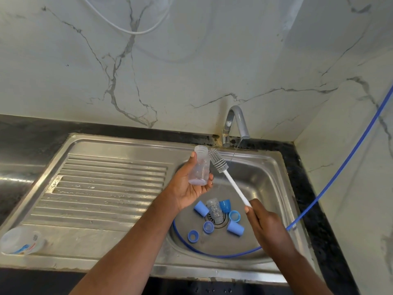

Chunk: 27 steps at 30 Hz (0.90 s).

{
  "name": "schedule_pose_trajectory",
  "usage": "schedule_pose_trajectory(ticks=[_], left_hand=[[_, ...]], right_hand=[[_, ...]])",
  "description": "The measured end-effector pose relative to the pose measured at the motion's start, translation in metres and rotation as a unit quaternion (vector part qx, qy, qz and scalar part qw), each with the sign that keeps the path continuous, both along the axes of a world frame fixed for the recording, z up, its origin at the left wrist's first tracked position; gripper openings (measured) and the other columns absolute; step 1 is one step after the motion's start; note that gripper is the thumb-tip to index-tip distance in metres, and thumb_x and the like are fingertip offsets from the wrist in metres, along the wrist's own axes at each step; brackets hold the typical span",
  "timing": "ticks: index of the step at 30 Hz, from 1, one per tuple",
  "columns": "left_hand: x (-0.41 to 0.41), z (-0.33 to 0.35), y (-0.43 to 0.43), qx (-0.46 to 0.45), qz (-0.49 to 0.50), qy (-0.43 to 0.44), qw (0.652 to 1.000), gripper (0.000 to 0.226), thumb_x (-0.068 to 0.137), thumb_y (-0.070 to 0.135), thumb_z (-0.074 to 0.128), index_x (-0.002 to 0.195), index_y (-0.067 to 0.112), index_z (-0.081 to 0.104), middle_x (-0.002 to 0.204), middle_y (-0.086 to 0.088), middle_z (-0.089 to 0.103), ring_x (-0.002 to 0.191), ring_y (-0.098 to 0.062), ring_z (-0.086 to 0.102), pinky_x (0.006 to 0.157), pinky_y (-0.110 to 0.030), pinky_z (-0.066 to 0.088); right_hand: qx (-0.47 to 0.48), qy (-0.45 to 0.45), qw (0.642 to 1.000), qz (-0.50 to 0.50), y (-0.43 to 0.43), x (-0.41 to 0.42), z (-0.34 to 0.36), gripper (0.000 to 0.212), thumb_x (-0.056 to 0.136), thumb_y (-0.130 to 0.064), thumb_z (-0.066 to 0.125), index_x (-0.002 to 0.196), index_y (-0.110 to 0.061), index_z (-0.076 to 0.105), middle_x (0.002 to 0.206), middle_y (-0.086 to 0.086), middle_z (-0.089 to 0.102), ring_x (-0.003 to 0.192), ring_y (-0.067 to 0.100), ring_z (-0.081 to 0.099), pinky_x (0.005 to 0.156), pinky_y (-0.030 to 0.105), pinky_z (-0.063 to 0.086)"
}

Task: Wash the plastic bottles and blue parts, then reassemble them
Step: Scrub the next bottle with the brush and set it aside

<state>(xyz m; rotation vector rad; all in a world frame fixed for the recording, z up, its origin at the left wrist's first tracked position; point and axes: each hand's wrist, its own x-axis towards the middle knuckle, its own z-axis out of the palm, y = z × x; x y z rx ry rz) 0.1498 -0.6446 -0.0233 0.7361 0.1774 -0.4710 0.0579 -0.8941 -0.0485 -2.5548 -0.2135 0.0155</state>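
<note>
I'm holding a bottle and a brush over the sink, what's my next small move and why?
Probably tip the brush head into the open bottle: your left hand holds it mouth up, and the bristles sit right beside the rim, not inside.

1. A kitchen, domestic in look: a stainless-steel sink point(127, 143) with a ribbed drainboard point(106, 188) is set into a dark speckled counter point(25, 133).
2. A grey tap point(236, 122) stands at the sink's back edge.
3. Marble-patterned wall panels point(191, 60) rise behind the counter and on the right, meeting in a corner.
4. A clear bottle point(215, 210) and blue parts point(201, 208) lie in the basin, washing-up fashion.
</note>
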Motion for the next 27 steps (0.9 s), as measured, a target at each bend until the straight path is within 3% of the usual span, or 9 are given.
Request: schedule_pose_trajectory(ticks=[4, 8, 10, 13, 16, 19, 24, 27], left_hand=[[0.002, -0.001, 0.003, 0.053, 0.022, 0.017, 0.998, 0.055, 0.090, 0.052, 0.055, 0.125, 0.009, 0.062, 0.101, -0.014, 0.069, 0.087, -0.024, 0.068, 0.078, -0.038, 0.054], [0.002, -0.004, 0.005, 0.073, 0.030, 0.029, 0.996, 0.057, 0.089, 0.050, 0.055, 0.128, 0.008, 0.061, 0.102, -0.015, 0.072, 0.086, -0.025, 0.068, 0.077, -0.040, 0.053], [0.003, -0.004, 0.006, 0.072, 0.030, 0.030, 0.996, 0.057, 0.089, 0.048, 0.054, 0.128, 0.008, 0.061, 0.104, -0.017, 0.072, 0.086, -0.027, 0.069, 0.076, -0.042, 0.055], [0.003, -0.005, 0.005, 0.091, 0.032, 0.020, 0.995, 0.052, 0.095, 0.045, 0.051, 0.129, 0.008, 0.061, 0.108, -0.016, 0.071, 0.085, -0.027, 0.069, 0.073, -0.041, 0.053], [0.002, -0.005, 0.003, 0.094, 0.053, 0.030, 0.994, 0.053, 0.090, 0.046, 0.053, 0.124, 0.007, 0.063, 0.107, -0.019, 0.069, 0.083, -0.028, 0.066, 0.073, -0.041, 0.050], [0.001, -0.005, 0.001, 0.119, 0.063, 0.017, 0.991, 0.048, 0.097, 0.047, 0.047, 0.119, 0.009, 0.065, 0.101, -0.019, 0.067, 0.076, -0.025, 0.063, 0.063, -0.035, 0.047], [0.001, 0.000, -0.001, 0.145, 0.037, 0.012, 0.989, 0.058, 0.092, 0.060, 0.050, 0.121, 0.010, 0.062, 0.091, -0.012, 0.066, 0.072, -0.021, 0.060, 0.058, -0.031, 0.044], [-0.001, 0.001, -0.001, 0.149, 0.024, -0.012, 0.989, 0.062, 0.092, 0.060, 0.053, 0.122, 0.006, 0.061, 0.088, -0.012, 0.066, 0.069, -0.020, 0.059, 0.056, -0.030, 0.045]], right_hand=[[-0.005, 0.011, 0.999, 0.042, 0.001, -0.002, -0.001, 0.025, 0.094, -0.063, 0.029, 0.088, -0.040, 0.037, 0.056, -0.007, 0.043, 0.051, 0.015, 0.043, 0.050, 0.035, 0.036], [-0.010, 0.018, 0.999, 0.038, -0.003, -0.001, -0.003, 0.026, 0.093, -0.065, 0.027, 0.088, -0.041, 0.037, 0.057, -0.009, 0.045, 0.051, 0.014, 0.043, 0.050, 0.035, 0.036], [-0.017, 0.023, 0.998, 0.056, -0.002, -0.002, -0.004, 0.031, 0.094, -0.064, 0.029, 0.090, -0.034, 0.039, 0.057, -0.010, 0.046, 0.052, 0.014, 0.043, 0.051, 0.037, 0.038], [-0.004, 0.022, 1.000, 0.006, -0.004, 0.003, -0.007, 0.016, 0.099, -0.051, 0.041, 0.088, -0.041, 0.035, 0.054, -0.005, 0.043, 0.050, 0.016, 0.042, 0.052, 0.040, 0.040], [-0.029, 0.025, 0.998, 0.051, -0.002, 0.002, -0.006, 0.023, 0.097, -0.057, 0.036, 0.090, -0.035, 0.038, 0.054, -0.005, 0.043, 0.054, 0.018, 0.047, 0.051, 0.037, 0.039], [-0.016, 0.013, 1.000, 0.016, -0.005, 0.008, -0.008, 0.016, 0.100, -0.047, 0.045, 0.090, -0.038, 0.037, 0.053, -0.005, 0.041, 0.050, 0.018, 0.046, 0.050, 0.038, 0.039], [-0.031, 0.012, 0.998, 0.059, -0.005, 0.008, -0.006, 0.020, 0.099, -0.050, 0.043, 0.090, -0.033, 0.038, 0.054, -0.007, 0.041, 0.053, 0.018, 0.046, 0.052, 0.039, 0.040], [-0.002, 0.002, 1.000, 0.010, -0.008, 0.012, -0.009, 0.015, 0.100, -0.045, 0.045, 0.089, -0.038, 0.037, 0.052, -0.005, 0.042, 0.049, 0.019, 0.045, 0.050, 0.040, 0.040]])
